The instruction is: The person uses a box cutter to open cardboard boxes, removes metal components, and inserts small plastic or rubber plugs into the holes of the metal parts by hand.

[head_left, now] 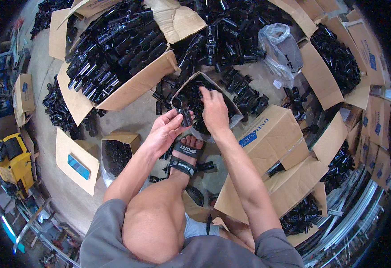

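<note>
Between the thumb and fingers of my left hand [165,127] is a glossy black plastic part [184,115] with a round ring at its upper end. I hold it over the near left edge of a small open box [235,110] of little black pieces. My right hand [214,109] reaches over that box from the right, its fingers bent and pinched together above the pieces. What those fingertips hold, if anything, is too small to tell.
A large open carton [137,85] heaped with black parts stands at the far left. Black parts [242,89] lie loose beyond the small box. Another carton [271,134] is close by my right arm. A phone [78,166] rests on a flap at left; a clear plastic bag [279,49] lies far right.
</note>
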Available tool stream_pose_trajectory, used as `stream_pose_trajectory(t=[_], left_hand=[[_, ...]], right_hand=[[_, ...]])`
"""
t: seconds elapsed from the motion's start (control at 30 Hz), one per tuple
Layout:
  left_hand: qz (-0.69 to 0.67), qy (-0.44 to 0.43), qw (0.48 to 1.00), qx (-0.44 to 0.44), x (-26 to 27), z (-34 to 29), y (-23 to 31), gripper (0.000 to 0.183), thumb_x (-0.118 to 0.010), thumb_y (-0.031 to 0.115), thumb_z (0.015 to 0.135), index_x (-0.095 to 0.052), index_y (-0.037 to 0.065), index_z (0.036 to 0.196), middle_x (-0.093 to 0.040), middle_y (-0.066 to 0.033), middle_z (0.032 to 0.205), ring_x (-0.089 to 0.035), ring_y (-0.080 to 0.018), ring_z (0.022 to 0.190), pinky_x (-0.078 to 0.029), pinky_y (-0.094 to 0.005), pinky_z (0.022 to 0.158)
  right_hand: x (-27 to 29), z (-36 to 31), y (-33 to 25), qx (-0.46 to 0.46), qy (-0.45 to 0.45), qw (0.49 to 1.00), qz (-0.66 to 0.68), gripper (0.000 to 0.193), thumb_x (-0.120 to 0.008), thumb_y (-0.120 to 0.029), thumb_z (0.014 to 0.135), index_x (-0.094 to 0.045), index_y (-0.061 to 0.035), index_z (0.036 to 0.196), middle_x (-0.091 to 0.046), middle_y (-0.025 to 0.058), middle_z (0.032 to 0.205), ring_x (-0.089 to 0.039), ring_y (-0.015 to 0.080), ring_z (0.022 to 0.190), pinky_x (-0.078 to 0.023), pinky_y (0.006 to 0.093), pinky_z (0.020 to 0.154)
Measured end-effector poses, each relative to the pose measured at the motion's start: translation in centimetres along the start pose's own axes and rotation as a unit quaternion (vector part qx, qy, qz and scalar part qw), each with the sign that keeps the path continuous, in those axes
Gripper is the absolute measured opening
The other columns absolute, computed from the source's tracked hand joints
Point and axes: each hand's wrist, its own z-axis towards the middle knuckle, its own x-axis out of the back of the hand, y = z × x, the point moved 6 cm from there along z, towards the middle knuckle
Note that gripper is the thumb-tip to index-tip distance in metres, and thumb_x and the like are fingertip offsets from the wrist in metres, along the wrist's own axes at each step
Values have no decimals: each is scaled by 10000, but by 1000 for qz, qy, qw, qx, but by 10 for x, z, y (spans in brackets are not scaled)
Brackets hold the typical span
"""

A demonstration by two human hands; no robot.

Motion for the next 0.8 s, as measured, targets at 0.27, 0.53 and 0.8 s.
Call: stream_pose_trajectory(t=[0.27, 0.53, 0.8], left_hand=[[0, -14, 1000, -7, -5, 3, -2, 337, -668, 189, 997, -601, 38, 1291, -668, -113, 1295, -648, -218, 1190, -522, -422, 1061], [19, 40, 999, 0, -18, -4, -7, 224, -766, 141, 932, -637, 111, 1113, -621, 44, 968, -621, -58, 902, -547, -262, 803], [38, 10, 999, -35, -21, -1, -6, 169, -770, 120, 923, -618, 114, 996, -557, 76, 852, -558, -21, 807, -484, -210, 720]], right_hand=[[68, -28, -27, -216, 71, 894, 386, 148, -641, -83, 984, -683, -3, 1101, -751, 127, 1008, -726, 192, 900, -559, 326, 780], [79, -38, -41, -235, 116, 906, 333, 89, -747, -88, 906, -728, -6, 933, -744, 129, 907, -713, 233, 796, -544, 333, 712], [57, -54, -36, -262, 172, 871, 378, 93, -784, -81, 879, -745, -16, 933, -756, 79, 908, -680, 161, 771, -528, 301, 699]])
